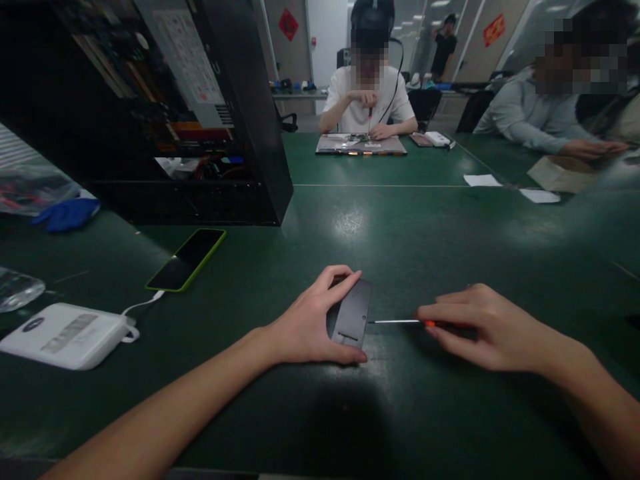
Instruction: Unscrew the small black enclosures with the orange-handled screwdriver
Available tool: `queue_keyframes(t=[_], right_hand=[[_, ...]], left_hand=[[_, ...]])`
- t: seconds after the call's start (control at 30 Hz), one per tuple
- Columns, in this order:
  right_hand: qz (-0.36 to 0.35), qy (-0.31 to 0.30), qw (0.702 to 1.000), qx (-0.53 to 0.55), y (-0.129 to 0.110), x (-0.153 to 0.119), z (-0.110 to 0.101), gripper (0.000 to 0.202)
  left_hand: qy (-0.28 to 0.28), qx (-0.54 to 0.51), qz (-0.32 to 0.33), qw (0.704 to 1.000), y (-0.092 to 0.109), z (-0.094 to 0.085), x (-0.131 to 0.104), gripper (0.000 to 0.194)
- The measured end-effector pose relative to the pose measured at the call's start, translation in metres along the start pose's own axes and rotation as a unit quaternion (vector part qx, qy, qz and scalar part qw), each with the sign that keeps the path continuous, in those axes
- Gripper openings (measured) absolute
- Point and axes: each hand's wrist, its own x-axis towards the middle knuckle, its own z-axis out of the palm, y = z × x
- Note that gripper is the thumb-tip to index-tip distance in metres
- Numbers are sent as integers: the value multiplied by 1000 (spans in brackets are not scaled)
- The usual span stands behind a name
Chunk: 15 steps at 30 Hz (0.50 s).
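Observation:
My left hand (313, 317) grips a small dark grey rectangular piece (354, 312) by its two ends, thumb at the near end and fingers at the far end. The piece stands tilted on the green table and has a slot and a small round hole in its face. In my right hand (480, 323) is a screwdriver (397, 322), its thin metal shaft lying level and its orange-collared handle mostly hidden by my fingers. The screwdriver's tip is at the right edge of the piece; whether it touches cannot be made out.
An open black computer case (250, 120) stands at the back left. Left of my hand lie a phone (187, 260) with a green edge, a white power bank (70, 337) cabled to it and a blue glove (67, 215). Across the green table (345, 220), a co-worker (367, 100) works over a flat panel (360, 145).

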Motion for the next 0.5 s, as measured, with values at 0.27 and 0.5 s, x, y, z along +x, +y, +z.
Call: queue_keyframes(t=[0.27,0.5], right_hand=[[-13,-7,1000,-4,-4,5,7,24],[6,6,1000,-28,-4,2,0,24]], left_hand=[[12,5,5,1000,0,1,1,127],[32,1,8,999,2,3,0,121]])
